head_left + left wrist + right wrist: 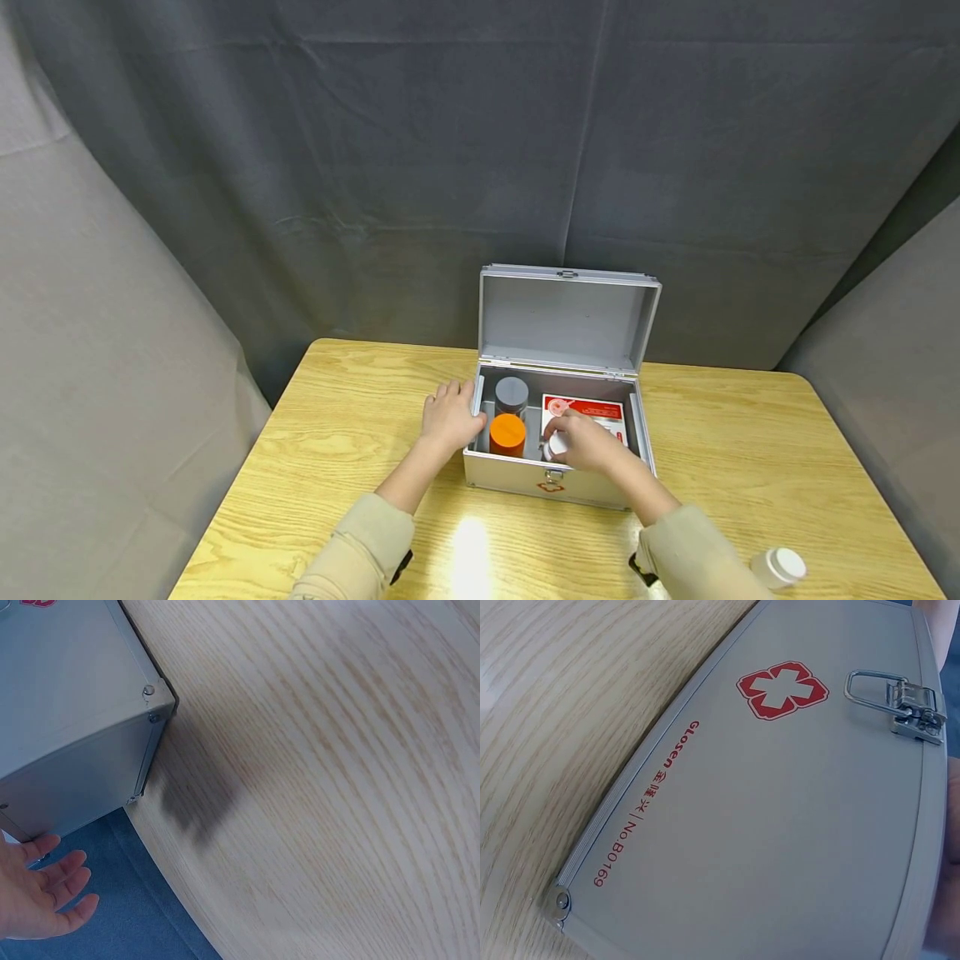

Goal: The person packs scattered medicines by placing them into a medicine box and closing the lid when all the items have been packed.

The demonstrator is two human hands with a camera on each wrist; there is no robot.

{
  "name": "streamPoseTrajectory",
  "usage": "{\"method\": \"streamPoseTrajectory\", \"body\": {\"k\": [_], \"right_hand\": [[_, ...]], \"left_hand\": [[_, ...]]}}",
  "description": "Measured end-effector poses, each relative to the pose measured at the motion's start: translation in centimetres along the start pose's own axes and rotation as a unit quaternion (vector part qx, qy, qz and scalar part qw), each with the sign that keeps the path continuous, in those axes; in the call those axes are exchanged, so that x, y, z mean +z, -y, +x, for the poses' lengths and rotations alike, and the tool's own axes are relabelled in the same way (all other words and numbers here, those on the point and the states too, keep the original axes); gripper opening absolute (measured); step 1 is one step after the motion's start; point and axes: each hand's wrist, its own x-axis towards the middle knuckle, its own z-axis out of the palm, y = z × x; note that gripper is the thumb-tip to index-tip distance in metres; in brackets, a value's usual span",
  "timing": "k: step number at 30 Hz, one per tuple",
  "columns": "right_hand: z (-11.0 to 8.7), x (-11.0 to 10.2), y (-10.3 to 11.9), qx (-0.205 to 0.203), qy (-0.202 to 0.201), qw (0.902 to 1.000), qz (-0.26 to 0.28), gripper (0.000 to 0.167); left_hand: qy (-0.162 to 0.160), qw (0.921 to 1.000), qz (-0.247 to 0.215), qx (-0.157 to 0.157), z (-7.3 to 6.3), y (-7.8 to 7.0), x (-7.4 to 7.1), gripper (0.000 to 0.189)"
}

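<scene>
A silver first-aid case stands with its lid raised. My right hand reaches inside and grips a white-capped bottle near the front wall; its lower part is hidden. My left hand rests at the left rim, thumb over the edge, other fingers loosely extended outside, as the left wrist view shows with the hand beside the case wall. Within the case, a grey-lidded jar and an orange-lidded jar stand on the left, and a red and white box lies on the right.
Another white bottle is on the wooden table at the front right. A metal latch hangs from the case's front. Dark grey cloth hangs behind the table, with lighter cloth at both sides.
</scene>
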Motion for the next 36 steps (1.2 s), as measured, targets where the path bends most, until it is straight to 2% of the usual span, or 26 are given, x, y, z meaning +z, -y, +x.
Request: {"method": "streamPoseTrajectory", "body": {"k": [8,11,15,21,24,36], "right_hand": [[-0.1,-0.3,-0.2,0.012,0.014,0.9997,0.013,0.026],[-0.3,-0.6,-0.3,0.007,0.007,0.9996,0.027,0.027],[-0.8,-0.8,-0.3,0.01,-0.024,0.9993,0.027,0.034],[-1.9,-1.1,-0.3,0.018,-0.082,0.9939,-0.072,0.044],[-2.6,-1.3,-0.2,0.026,-0.104,0.9892,-0.099,0.047],[-6.1,-2.2,-1.0,0.079,-0.175,0.9762,-0.1,0.052]], "left_hand": [[0.001,1.0,0.002,0.0,0.1,0.1,0.2,0.059],[-0.001,1.0,0.0,0.0,0.1,0.1,0.2,0.059],[-0.002,1.0,-0.002,0.0,0.1,0.1,0.2,0.06],[-0.002,1.0,-0.004,-0.001,0.1,0.1,0.2,0.061],[-0.001,1.0,-0.004,-0.002,0.0,0.1,0.2,0.061],[0.002,1.0,-0.008,-0.006,0.0,-0.1,0.0,0.063]]}}
